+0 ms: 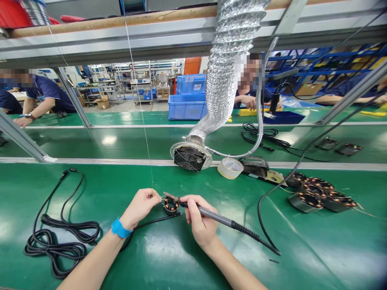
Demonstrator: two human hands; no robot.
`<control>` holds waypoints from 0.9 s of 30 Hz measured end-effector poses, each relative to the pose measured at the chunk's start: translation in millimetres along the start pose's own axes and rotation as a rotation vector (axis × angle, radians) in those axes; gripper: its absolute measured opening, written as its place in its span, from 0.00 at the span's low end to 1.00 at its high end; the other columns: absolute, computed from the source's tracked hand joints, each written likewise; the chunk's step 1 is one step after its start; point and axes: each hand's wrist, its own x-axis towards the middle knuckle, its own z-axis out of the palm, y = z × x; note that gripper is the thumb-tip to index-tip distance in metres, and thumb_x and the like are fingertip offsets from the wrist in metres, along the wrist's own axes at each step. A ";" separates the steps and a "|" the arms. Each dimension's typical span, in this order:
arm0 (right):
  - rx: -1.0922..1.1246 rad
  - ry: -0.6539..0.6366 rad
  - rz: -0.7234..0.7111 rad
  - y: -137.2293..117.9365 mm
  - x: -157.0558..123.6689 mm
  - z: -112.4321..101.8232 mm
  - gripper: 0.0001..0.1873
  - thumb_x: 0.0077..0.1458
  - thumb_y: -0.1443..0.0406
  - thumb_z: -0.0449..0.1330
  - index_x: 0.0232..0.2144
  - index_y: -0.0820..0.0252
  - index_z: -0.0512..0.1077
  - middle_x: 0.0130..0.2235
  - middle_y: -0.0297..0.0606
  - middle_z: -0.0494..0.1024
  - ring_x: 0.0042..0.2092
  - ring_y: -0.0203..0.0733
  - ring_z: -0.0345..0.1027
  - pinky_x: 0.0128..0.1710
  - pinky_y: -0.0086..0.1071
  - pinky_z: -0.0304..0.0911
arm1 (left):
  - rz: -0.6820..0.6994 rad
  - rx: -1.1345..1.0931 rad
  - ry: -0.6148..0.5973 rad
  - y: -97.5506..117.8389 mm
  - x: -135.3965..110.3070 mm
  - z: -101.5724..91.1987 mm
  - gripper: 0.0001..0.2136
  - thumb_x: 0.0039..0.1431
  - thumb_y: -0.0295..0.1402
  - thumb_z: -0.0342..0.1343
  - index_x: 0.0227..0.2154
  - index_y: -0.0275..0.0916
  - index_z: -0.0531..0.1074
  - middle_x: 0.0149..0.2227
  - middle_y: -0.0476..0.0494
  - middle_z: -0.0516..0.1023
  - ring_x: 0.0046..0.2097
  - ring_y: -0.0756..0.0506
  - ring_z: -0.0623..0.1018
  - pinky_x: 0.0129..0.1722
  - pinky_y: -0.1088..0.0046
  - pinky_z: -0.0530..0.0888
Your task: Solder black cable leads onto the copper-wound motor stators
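Observation:
My right hand (201,219) is closed around the grey handle of a soldering iron (217,217). Its tip end reaches over a small motor stator (171,205) with copper windings, which rests on the green bench. My left hand (143,207), with a blue band at the wrist, pinches at the stator's left side. A thin silvery solder wire (140,98) hangs from above and runs down to this hand. Fine lead ends show between the fingertips and the stator; exact contact is too small to tell. A black cable (157,220) runs up to the stator from the left.
Coiled black cables (57,245) lie at left. A fume duct (222,72) hangs ahead, its grille-covered mouth near a tape roll (230,167). Several larger stators (314,193) sit at right. The iron's cord (266,225) loops on the right. Co-workers sit across the bench.

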 end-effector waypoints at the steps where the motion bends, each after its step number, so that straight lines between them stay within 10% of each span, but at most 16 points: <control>1: -0.005 -0.002 -0.006 -0.7 0.7 0.6 0.14 0.67 0.62 0.52 0.34 0.58 0.76 0.16 0.27 0.67 0.18 0.34 0.64 0.20 0.27 0.60 | 0.002 0.002 0.000 -0.2 0.2 -0.1 0.11 0.47 0.41 0.55 0.22 0.38 0.66 0.19 0.57 0.57 0.23 0.54 0.53 0.23 0.74 0.50; 12: -0.100 -0.225 -0.236 11.7 8.7 19.8 0.22 0.63 0.73 0.55 0.56 0.51 0.70 0.43 0.39 0.73 0.40 0.37 0.74 0.43 0.29 0.72 | 0.038 -0.110 -0.097 -1.9 -3.1 -1.7 0.17 0.50 0.47 0.59 0.25 0.38 0.66 0.20 0.58 0.57 0.22 0.55 0.52 0.22 0.75 0.49; 27: -0.147 -0.317 -0.289 22.0 3.3 24.3 0.24 0.63 0.75 0.51 0.58 0.53 0.65 0.44 0.41 0.68 0.42 0.38 0.70 0.44 0.31 0.70 | 0.180 0.226 -0.188 4.9 -9.5 -13.1 0.16 0.61 0.45 0.52 0.30 0.35 0.70 0.23 0.52 0.66 0.24 0.51 0.65 0.24 0.74 0.61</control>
